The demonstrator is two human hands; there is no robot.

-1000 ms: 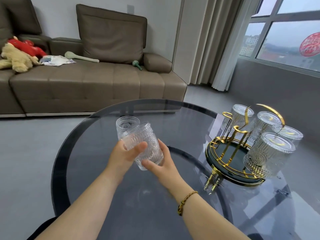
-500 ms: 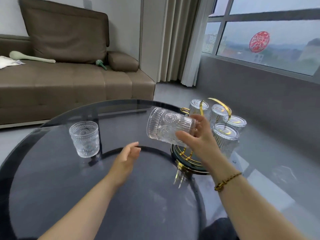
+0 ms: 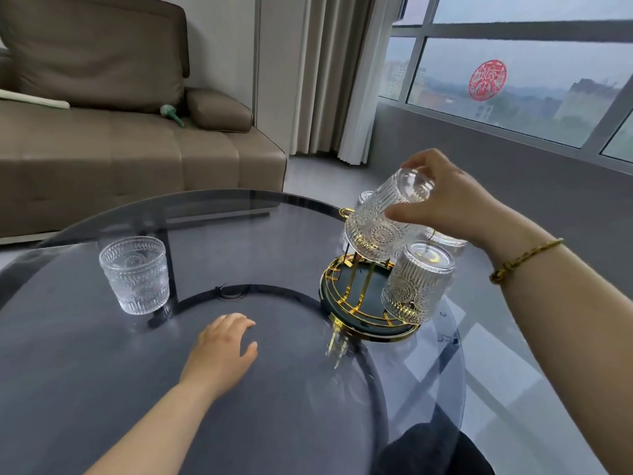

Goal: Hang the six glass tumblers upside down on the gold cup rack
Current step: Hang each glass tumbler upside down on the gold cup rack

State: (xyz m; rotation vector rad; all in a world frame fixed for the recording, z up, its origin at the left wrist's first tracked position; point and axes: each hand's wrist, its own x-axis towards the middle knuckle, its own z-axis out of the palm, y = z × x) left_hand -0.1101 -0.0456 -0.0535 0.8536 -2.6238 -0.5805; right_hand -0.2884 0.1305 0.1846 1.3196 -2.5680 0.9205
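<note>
Since the last look half a second back, my right hand (image 3: 452,200) has swung its tumbler (image 3: 383,221) from lying sideways to mouth-down over the gold cup rack (image 3: 356,303), while my left hand (image 3: 222,351) has sunk toward the glass table (image 3: 102,389) and hangs empty with fingers loosely spread. The right fingers are clamped around the tumbler's base end, and the rim sits tilted over one of the upright gold prongs; I cannot tell whether the prong is already inside the mouth

To finish this step well, I judge I should bring the glass closer to the prong's line, let the prong enter near the middle, and lower slowly until it bears the weight before loosening my grip. The neighbour already hung (image 3: 418,282) sits just beside it, so a careless swing could knock ribbed glass against ribbed glass. Other hung tumblers are partly hidden behind my hand, so I won't count them

One tumbler (image 3: 135,274) stands upright on the table, well apart from the rack, and looks next in line

The tabletop is round, dark and glossy, likely slick. Beyond it are a brown sofa (image 3: 137,149), beige curtains (image 3: 325,73) and a wide window (image 3: 513,70) with a red decal
</note>
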